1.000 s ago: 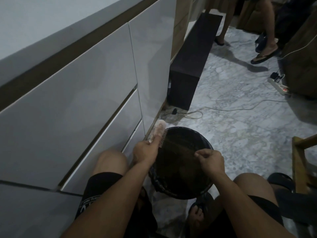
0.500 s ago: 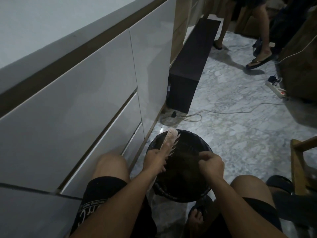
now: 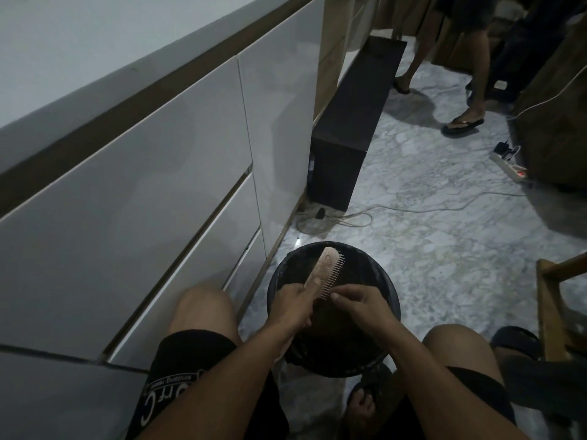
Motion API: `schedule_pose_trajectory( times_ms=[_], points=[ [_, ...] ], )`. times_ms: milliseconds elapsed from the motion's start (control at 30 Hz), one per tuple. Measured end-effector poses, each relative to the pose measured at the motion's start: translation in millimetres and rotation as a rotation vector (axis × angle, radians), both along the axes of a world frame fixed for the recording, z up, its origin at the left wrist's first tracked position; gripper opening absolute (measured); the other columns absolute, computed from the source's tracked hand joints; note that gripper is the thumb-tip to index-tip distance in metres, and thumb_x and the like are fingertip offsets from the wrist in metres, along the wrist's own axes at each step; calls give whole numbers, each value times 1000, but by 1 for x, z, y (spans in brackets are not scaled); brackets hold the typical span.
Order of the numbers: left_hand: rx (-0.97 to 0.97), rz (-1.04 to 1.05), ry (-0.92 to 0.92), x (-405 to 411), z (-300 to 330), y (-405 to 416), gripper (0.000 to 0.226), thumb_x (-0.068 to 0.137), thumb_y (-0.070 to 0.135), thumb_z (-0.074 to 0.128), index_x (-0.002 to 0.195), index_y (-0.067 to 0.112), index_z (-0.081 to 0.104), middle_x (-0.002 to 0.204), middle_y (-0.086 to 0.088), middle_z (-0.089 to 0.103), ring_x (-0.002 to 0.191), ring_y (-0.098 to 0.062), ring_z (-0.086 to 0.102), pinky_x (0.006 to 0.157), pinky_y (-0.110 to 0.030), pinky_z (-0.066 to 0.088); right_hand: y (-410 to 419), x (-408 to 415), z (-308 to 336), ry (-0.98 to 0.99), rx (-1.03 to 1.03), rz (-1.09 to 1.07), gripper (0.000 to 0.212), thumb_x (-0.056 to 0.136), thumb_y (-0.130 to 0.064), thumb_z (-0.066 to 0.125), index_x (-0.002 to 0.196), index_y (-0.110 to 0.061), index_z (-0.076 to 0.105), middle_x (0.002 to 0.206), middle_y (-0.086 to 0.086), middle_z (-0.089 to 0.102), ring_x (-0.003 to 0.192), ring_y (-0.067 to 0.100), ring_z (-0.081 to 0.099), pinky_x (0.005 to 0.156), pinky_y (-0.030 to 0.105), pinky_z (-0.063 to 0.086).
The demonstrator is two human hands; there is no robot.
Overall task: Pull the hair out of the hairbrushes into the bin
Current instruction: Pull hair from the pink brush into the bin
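A pale pink comb-like hairbrush (image 3: 324,268) is held over a round black bin (image 3: 378,271) that stands on the floor between my knees. My left hand (image 3: 293,304) grips the brush's lower end, so the teeth point right and the tip points away from me. My right hand (image 3: 357,301) is at the lower teeth, fingertips pinched together right against them. Hair between the fingers is too fine and dark to make out. The bin's inside is dark.
White glossy drawer fronts (image 3: 158,192) run along my left. A dark box (image 3: 349,122) stands ahead against them, with a loose cable (image 3: 355,217) and a power strip (image 3: 511,168) on the marble floor. Another person's legs (image 3: 473,90) stand at the back. A wooden chair frame (image 3: 552,300) is at my right.
My right hand moved left from the bin's middle up to the brush's teeth. My left hand swung the brush rightward, over the bin's centre.
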State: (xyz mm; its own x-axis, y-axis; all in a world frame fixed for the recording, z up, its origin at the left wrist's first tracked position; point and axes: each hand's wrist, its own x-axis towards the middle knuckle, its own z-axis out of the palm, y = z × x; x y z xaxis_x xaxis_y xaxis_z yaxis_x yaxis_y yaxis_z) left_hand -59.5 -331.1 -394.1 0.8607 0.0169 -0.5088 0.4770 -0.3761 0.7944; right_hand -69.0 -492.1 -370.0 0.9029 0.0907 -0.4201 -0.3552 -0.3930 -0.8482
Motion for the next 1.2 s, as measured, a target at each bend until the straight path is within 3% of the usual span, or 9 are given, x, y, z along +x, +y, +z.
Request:
schedule_pose_trajectory(
  times_ms=[233,333,533,667,733,800,933,1067,1200],
  points=[
    [70,-31,-65,0,0,1,46,99,51,45,86,12,66,65,-2,62,48,-12,58,46,-21,43,0,-2,-4,16,-63,20,13,92,-21,63,90,-20,75,90,-1,74,86,11,68,67,16,50],
    [83,16,-71,3,-1,5,47,97,51,49,78,11,66,63,-3,61,46,-14,59,48,-23,45,-4,1,-9,17,-112,-131,13,91,-18,64,86,-17,76,85,-1,72,80,12,65,64,19,48],
    [117,25,-50,2,-1,6,49,98,52,47,75,12,62,66,-4,61,48,-13,59,45,-20,42,-22,9,-28,20,-346,-454,16,91,-24,61,84,-19,75,91,4,71,96,25,64,83,32,50],
    [114,1,-21,1,1,5,47,97,52,48,73,13,61,67,-5,61,53,-16,60,46,-21,44,-20,9,-29,-18,-413,-340,16,94,-23,55,86,-22,68,88,2,66,96,26,63,77,30,44],
    [130,-42,-22,0,-1,4,45,96,50,49,75,13,63,72,-5,63,63,-22,66,55,-29,52,-13,7,-30,-141,-387,-277,13,92,-19,58,100,-22,68,105,0,66,104,21,62,87,33,47],
    [179,-107,-41,-2,-7,3,42,95,49,52,83,12,69,79,-7,67,74,-26,68,66,-36,57,-5,4,-26,-281,-322,-179,33,91,-14,60,122,-24,60,121,-4,55,111,13,55,95,30,46],
    [263,-218,-80,-9,-13,1,41,93,46,54,88,9,71,78,-6,67,69,-20,62,60,-28,47,3,-1,-17,-337,-306,80,56,91,-3,53,138,-34,48,124,-6,40,107,8,49,87,19,41],
    [310,-307,-54,-11,-14,2,42,92,50,56,93,11,71,81,-5,68,72,-19,64,59,-29,50,1,2,-19,-380,-509,164,20,93,-22,58,107,-24,72,110,-6,51,98,12,55,74,15,39],
    [275,-278,-50,-9,-15,4,44,94,52,54,87,11,69,75,-3,65,65,-15,61,55,-29,47,-6,5,-22,-391,-478,-45,18,90,-12,60,96,-18,77,96,-5,66,86,10,60,70,7,36]
  ],
)
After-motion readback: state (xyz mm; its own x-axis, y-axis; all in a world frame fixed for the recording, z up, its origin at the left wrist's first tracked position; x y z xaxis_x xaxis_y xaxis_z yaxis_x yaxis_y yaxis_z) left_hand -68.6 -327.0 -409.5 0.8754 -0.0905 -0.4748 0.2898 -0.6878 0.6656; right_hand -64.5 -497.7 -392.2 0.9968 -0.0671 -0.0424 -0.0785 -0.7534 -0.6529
